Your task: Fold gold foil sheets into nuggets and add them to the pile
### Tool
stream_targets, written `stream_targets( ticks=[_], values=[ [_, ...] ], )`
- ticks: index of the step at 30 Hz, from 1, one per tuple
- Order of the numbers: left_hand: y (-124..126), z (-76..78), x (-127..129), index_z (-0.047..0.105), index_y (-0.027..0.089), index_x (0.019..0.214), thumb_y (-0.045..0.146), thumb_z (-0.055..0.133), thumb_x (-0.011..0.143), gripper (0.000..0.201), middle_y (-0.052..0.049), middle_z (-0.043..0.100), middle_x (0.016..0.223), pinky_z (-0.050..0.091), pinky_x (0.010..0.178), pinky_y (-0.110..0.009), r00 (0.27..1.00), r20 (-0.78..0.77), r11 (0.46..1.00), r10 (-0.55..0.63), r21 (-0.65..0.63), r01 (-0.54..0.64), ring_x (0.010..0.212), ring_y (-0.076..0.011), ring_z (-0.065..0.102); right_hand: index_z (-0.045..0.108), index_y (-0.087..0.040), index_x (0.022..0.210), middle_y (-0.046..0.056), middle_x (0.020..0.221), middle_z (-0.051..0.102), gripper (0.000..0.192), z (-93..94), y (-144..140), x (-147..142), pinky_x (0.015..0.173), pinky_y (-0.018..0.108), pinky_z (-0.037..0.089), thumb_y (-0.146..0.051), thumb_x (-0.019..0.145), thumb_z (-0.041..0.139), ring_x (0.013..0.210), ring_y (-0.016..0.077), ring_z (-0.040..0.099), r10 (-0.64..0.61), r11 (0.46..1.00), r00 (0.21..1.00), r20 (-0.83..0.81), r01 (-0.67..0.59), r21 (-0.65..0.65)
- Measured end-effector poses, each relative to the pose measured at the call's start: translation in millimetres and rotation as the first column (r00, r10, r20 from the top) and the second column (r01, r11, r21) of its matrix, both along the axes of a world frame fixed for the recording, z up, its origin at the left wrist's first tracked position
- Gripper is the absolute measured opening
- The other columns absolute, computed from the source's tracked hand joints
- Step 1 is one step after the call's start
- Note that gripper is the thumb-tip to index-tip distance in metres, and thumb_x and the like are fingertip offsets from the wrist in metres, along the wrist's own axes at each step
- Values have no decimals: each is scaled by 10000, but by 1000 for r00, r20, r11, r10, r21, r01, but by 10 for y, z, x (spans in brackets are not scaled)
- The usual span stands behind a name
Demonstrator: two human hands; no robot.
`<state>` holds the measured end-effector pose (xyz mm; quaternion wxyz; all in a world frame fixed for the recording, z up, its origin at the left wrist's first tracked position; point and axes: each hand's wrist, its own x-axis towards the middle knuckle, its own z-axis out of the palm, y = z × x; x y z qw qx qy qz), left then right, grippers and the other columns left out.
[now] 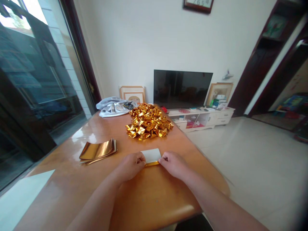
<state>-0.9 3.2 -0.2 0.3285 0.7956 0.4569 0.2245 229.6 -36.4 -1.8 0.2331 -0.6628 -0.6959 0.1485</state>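
Note:
A sheet of gold foil paper (151, 155) lies on the wooden table with its pale side up. Its near edge is folded over into a narrow gold strip. My left hand (132, 165) pinches the left end of that fold, and my right hand (173, 163) pinches the right end. Left of my hands rests a stack of flat gold foil sheets (97, 150), slightly curled at its edges. Beyond my hands a heap of folded gold foil pieces (149, 122) covers part of the table.
The wooden table (154, 199) has a rounded near right corner. Light grey cloth (114, 106) is bunched at its far left. A white sheet (24, 195) lies at the near left. Past the table stand a television (183, 89) and a low white cabinet (216, 118).

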Motion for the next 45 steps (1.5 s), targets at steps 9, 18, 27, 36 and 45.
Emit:
stream_targets(
  ticks=[9, 18, 27, 36, 45],
  values=[
    [-10, 22, 9, 622, 173, 706, 268, 553, 750, 126, 14, 585, 651, 284, 523, -237, 1000, -4, 1000, 8, -6, -8, 602, -142, 505, 658, -209, 698, 34, 736, 684, 338, 23, -5, -2, 556, 285, 220, -477, 888, 578, 629, 150, 536, -25, 1000, 999, 22, 26, -7],
    [5, 24, 7, 609, 177, 715, 243, 529, 739, 107, 11, 601, 652, 300, 519, -238, 998, -67, 1000, -4, 14, 5, 599, -143, 521, 665, -208, 709, 49, 771, 691, 303, 20, -14, -27, 562, 289, 218, -458, 871, 609, 646, 157, 541, -47, 999, 998, 50, 47, 1],
    [17, 5, -7, 613, 182, 779, 243, 535, 767, 100, 10, 623, 691, 297, 527, -236, 989, -144, 1000, -15, 20, 18, 626, -144, 550, 673, -200, 752, 40, 806, 694, 308, 46, -30, -48, 566, 274, 232, -468, 884, 599, 687, 148, 567, -62, 998, 993, 103, 64, -19],
    [8, -7, -22, 618, 189, 823, 247, 544, 787, 101, 4, 636, 729, 289, 537, -228, 984, -180, 998, -8, 53, 18, 653, -143, 554, 651, -201, 741, 29, 811, 678, 275, -25, -23, -24, 595, 253, 261, -438, 877, 616, 705, 136, 550, -55, 998, 996, 72, 55, 7],
    [-40, 89, 1, 630, 187, 836, 262, 556, 802, 111, 0, 647, 737, 323, 568, -227, 980, -199, 999, -20, 43, 29, 670, -145, 556, 659, -209, 723, 18, 785, 678, 268, -20, -28, -5, 569, 260, 246, -427, 872, 614, 687, 138, 549, -41, 999, 997, 60, 41, 4]
  ],
)
